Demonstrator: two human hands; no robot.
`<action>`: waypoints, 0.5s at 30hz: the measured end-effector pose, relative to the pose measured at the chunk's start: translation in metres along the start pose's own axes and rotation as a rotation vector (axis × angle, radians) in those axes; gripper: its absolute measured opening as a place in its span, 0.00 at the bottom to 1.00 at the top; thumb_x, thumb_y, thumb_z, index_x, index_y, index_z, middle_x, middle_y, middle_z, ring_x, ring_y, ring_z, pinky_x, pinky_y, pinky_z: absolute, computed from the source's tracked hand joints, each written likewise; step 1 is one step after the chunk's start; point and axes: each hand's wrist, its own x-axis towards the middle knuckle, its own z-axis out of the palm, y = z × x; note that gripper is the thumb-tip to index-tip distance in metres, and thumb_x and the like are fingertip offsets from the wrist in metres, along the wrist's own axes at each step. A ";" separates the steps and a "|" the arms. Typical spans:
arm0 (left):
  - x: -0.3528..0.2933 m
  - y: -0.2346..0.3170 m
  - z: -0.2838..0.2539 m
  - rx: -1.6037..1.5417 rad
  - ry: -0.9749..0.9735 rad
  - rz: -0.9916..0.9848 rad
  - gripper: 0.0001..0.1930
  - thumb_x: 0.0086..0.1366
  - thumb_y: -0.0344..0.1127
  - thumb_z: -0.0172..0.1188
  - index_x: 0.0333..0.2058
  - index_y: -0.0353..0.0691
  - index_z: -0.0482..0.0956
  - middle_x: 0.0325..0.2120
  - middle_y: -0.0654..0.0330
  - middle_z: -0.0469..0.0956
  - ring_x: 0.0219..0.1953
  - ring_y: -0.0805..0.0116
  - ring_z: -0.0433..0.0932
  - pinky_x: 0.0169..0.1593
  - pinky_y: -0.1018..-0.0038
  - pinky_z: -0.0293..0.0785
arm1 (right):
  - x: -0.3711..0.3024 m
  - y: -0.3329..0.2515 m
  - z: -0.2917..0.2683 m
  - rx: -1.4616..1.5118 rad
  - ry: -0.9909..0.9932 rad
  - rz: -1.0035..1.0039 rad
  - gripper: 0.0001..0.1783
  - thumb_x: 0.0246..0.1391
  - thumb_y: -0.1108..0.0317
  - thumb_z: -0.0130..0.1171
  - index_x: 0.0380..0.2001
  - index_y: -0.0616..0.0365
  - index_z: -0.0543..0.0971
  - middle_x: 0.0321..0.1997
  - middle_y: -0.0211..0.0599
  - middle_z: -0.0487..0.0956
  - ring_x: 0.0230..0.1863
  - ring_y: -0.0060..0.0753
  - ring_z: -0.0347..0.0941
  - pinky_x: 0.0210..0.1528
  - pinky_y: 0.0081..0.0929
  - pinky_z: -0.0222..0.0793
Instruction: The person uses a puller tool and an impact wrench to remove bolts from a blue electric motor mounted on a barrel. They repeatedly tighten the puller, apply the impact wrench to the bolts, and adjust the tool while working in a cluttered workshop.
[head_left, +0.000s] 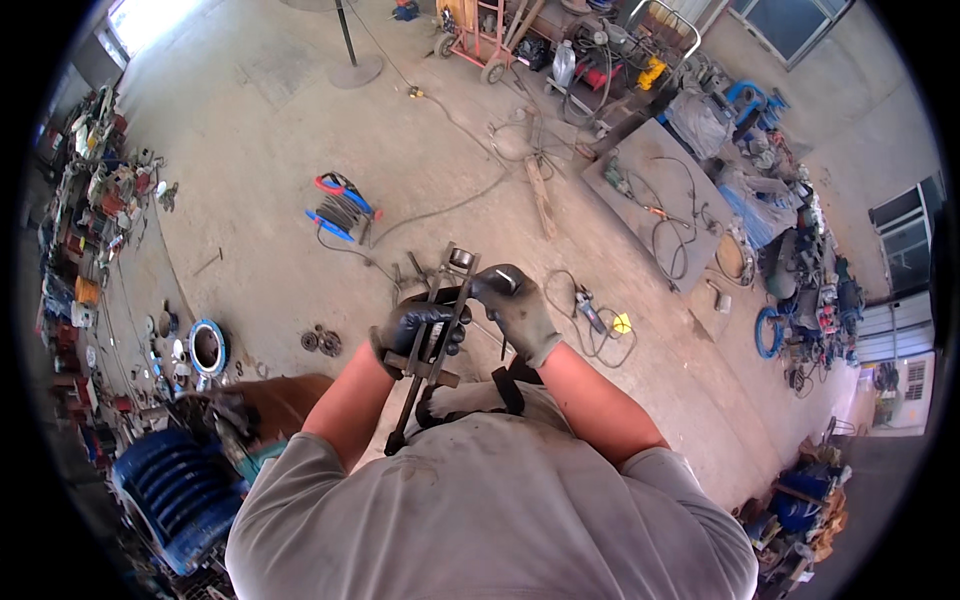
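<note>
Left hand (417, 325): While you work, it closes around the metal frame (422, 369).
Right hand (512, 305): Your gloved fingers curl at the frame's top; whether they grip anything is unclear.
Cable reel (345, 212): Beyond the frame, to its left.

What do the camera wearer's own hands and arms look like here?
The left hand and right hand wear work gloves, black over the fingers, with grey on the right one's back and cuff. Short grey sleeves of a smudged shirt leave both forearms bare.
</note>
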 end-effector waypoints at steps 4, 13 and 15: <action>0.054 0.078 -0.029 -0.024 0.000 0.033 0.28 0.68 0.35 0.65 0.65 0.37 0.73 0.41 0.59 0.82 0.35 0.66 0.81 0.37 0.68 0.81 | 0.097 -0.031 -0.002 -0.053 -0.045 0.023 0.13 0.63 0.68 0.70 0.47 0.62 0.82 0.37 0.31 0.85 0.32 0.17 0.75 0.33 0.20 0.71; 0.180 0.278 -0.122 0.002 0.140 0.142 0.34 0.67 0.35 0.66 0.70 0.38 0.69 0.38 0.64 0.81 0.35 0.71 0.82 0.40 0.69 0.83 | 0.367 0.002 -0.173 -0.300 0.136 -0.105 0.12 0.62 0.67 0.67 0.46 0.61 0.85 0.37 0.34 0.87 0.35 0.23 0.81 0.39 0.24 0.79; 0.193 0.327 -0.135 0.049 0.305 0.177 0.32 0.67 0.34 0.66 0.69 0.39 0.71 0.37 0.64 0.81 0.35 0.69 0.83 0.39 0.68 0.84 | 0.427 0.021 -0.233 -0.311 0.281 -0.134 0.11 0.63 0.65 0.66 0.43 0.62 0.85 0.34 0.37 0.87 0.28 0.21 0.78 0.31 0.23 0.75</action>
